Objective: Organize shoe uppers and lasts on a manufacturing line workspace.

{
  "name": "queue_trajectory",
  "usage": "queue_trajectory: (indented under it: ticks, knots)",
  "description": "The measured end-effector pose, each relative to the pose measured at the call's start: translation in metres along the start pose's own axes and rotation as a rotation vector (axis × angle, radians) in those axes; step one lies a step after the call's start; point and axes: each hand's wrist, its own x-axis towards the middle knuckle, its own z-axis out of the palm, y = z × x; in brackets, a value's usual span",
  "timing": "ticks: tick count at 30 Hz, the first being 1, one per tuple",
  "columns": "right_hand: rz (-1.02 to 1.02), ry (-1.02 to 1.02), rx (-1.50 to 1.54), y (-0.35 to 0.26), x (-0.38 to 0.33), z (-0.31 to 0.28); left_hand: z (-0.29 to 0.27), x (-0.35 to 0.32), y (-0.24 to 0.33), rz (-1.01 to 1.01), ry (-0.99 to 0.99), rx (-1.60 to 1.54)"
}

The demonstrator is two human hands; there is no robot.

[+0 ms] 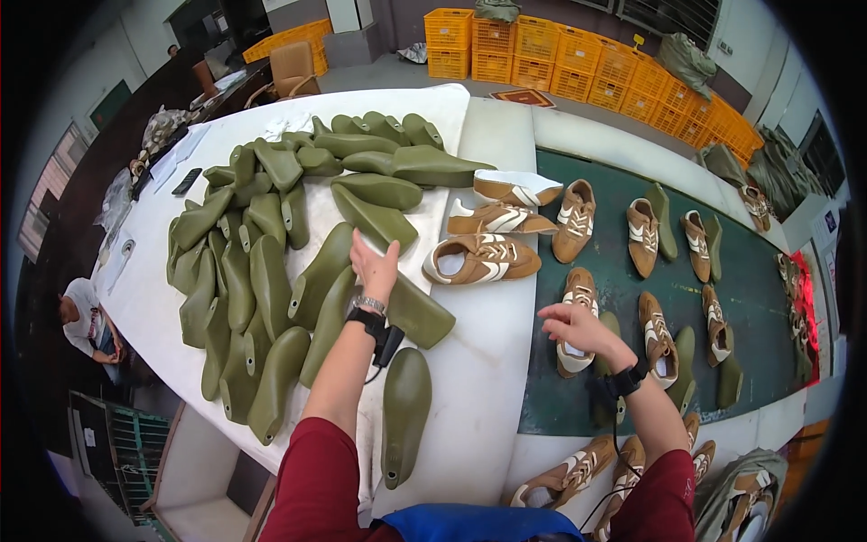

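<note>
Held left hand [375, 269] over green last [423, 313], grip impossible to tell; right hand [578, 327] unclenched over sneaker [581, 291]; likely risked jostling crowded lasts [269, 275] by brushing.

From head height, a wide fisheye looks down and forward over the near table [488, 348]

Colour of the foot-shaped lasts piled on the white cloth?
Olive green; the smooth foot-shaped lasts show best in head view.

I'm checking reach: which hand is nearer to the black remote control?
Left. The left hand is at a green shoe last, right of the remote control; the right hand is farther right, at a brown sneaker.
</note>
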Motion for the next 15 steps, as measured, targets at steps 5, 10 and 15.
queue_trajectory:
  ticks: [5,10,15]
  knots:
    - [-0.093,-0.024,-0.016,0.005,-0.008,0.013,0.021,0.071,0.012,-0.069,-0.167,-0.316]
    - [-0.066,-0.049,-0.047,0.007,-0.025,0.02,0.078,0.122,-0.016,-0.435,-0.18,-0.461]
    - [-0.002,0.001,0.014,0.011,-0.046,0.015,0.129,0.113,-0.022,-0.535,-0.086,-0.023]
